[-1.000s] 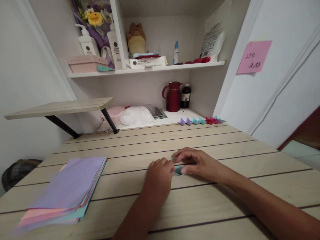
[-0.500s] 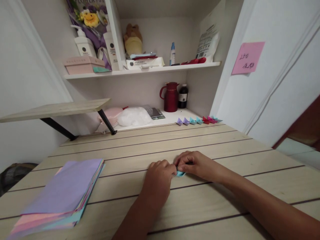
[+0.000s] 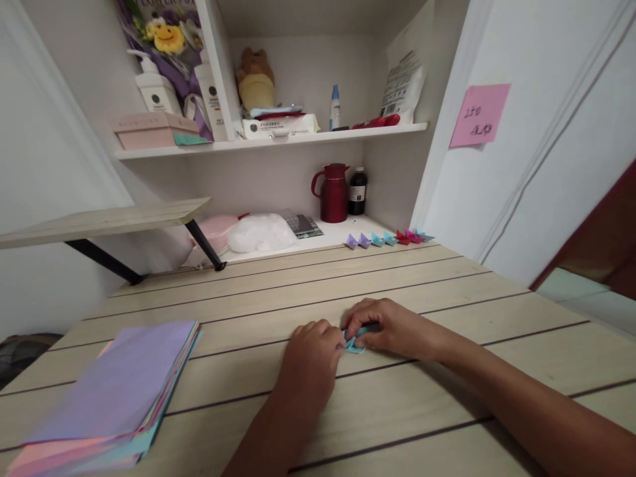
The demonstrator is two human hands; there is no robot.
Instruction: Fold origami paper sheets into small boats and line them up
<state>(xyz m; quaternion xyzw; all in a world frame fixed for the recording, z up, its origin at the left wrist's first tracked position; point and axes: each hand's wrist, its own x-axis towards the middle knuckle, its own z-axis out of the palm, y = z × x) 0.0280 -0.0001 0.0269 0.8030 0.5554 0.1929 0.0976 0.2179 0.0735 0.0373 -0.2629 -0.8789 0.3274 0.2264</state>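
Note:
A small piece of folded light-blue paper (image 3: 356,344) lies between my hands at the middle of the table, partly covered by fingers. My left hand (image 3: 313,354) is closed with its fingertips on the paper's left side. From the right, my right hand (image 3: 385,324) pinches the paper between thumb and curled fingers. Along the table's back edge stands a row of small folded paper pieces (image 3: 377,239) in purple, light blue, red and pink.
A stack of coloured paper sheets (image 3: 124,384), purple on top, lies at left. Behind it stands a raised wooden stand (image 3: 114,218) on black legs. Against the back are a red jug (image 3: 334,193), a dark bottle (image 3: 358,191) and a white plastic bag (image 3: 261,233).
My right thumb and fingers have shifted on the light-blue paper, and more of it shows between them. The whole view has moved slightly, so things appear further left.

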